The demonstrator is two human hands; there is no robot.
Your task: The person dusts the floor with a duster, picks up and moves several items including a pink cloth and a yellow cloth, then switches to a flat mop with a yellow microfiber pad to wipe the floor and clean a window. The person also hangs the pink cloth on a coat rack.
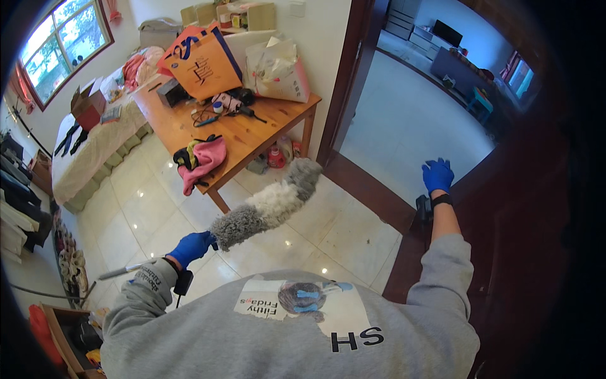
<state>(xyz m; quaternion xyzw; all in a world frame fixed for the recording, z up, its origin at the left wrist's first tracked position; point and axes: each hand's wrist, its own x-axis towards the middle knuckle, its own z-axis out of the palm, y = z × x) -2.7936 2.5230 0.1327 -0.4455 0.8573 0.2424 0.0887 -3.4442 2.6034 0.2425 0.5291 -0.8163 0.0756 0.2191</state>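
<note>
My left hand [191, 248], in a blue glove, is closed round the handle of a fluffy duster [273, 203]. The duster's head is grey at both ends and white in the middle, and it points up to the right over the tiled floor. A silver rod [120, 271] shows behind my left wrist and seems to be the rest of the handle. My right hand [437, 175], also blue-gloved, is held out by the edge of a dark brown door [505, 252] with its fingers apart and nothing in them. Whether it touches the door I cannot tell.
A wooden table [278, 123] carries an orange paper bag [205, 66], a white bag [278, 72], cables and a pink cloth [205, 161]. Bottles [276, 158] stand beneath it. A bed [101, 145] lies far left. The doorway's dark sill [366, 192] leads into another room.
</note>
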